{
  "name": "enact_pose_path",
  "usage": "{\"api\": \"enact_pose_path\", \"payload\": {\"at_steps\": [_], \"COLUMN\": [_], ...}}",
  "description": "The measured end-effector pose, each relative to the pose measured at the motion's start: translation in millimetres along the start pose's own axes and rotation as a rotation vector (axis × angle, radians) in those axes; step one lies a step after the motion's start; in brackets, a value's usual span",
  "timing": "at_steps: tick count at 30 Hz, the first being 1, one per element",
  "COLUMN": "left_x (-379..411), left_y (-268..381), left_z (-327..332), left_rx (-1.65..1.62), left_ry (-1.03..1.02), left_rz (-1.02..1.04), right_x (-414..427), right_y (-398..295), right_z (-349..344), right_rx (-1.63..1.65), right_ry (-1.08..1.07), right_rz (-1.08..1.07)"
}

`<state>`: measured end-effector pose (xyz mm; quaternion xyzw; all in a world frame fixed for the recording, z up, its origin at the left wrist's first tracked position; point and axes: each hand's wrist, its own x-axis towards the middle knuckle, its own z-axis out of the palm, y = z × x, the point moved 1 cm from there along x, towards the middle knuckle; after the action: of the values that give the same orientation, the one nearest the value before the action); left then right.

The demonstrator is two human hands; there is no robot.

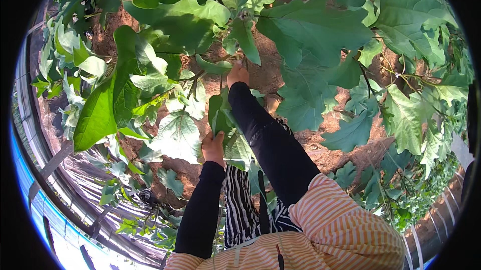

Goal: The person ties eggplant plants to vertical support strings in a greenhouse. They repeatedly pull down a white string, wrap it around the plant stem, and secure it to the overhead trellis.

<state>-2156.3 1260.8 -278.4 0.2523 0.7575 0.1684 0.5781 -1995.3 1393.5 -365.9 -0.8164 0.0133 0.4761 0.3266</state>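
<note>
My left hand (213, 148) is closed on the edge of a broad green leaf (216, 114), with the thumb on top. This leaf belongs to an eggplant-like plant and hangs in front of my striped trousers (238, 202). Farther forward, my right hand (238, 74) reaches in among the stems, beside a small curled leaf (214, 66). Something small and pale shows at its fingertips, but I cannot make out what it is or whether it is gripped. A dark stem (197, 76) runs just left of the right hand.
Large lobed leaves (312, 25) crowd the front and right. Sunlit leaves (178, 134) hang at the left. Reddish-brown soil (266, 78) shows between the plants. Wrinkled plastic sheeting (80, 191) and a curved frame bar (49, 172) border the left side. A thin branch (409, 76) crosses at right.
</note>
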Motion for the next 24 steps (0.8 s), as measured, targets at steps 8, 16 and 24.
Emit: {"api": "enact_pose_path", "payload": {"at_steps": [8,16,24], "left_x": [28.0,75.8,97.1], "left_y": [-2.8,18.5,20.2], "left_z": [-24.1,-40.7,-35.5], "left_rx": [-0.083,-0.035,-0.012], "left_ry": [0.106,-0.040,-0.020], "left_rz": [0.240,0.332,0.350], "right_x": [81.5,80.9,149.3], "right_y": [33.0,22.0,75.0], "right_z": [42.6,17.4,24.2], "right_rx": [0.980,1.275,0.196], "right_ry": [-0.192,-0.386,0.079], "right_rz": [0.314,0.049,-0.390]}}
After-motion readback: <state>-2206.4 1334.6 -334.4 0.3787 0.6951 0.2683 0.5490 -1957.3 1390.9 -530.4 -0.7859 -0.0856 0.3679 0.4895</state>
